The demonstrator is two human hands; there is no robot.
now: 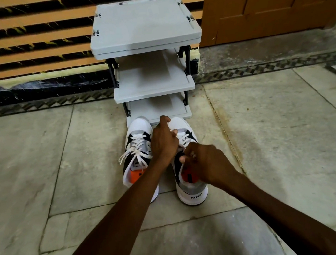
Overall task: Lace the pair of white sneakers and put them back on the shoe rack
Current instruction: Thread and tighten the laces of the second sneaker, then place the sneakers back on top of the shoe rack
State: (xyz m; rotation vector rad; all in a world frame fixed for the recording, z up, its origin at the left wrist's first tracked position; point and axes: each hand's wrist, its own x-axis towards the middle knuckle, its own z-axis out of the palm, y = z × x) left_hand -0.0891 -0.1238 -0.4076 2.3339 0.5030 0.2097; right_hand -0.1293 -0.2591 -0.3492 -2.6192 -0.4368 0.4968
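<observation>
Right hand (pixel 204 162): fingers pinched shut over the tongue area of the right white leather sneaker with black and grey panels (pixel 190 186), apparently gripping its white lace; the lace itself is mostly hidden. Left hand (pixel 164 142): curled over the same shoe's forefoot, index finger raised; whether it holds lace cannot be told. The matching left white sneaker (pixel 137 152) stands just beside it, laced and bowed. Both rest on the stone tile floor (pixel 64 156), toes touching the bottom shelf of the grey plastic three-tier shoe rack (pixel 145 37). Risk: uneven tension could slacken the knot or skip an eyelet.
</observation>
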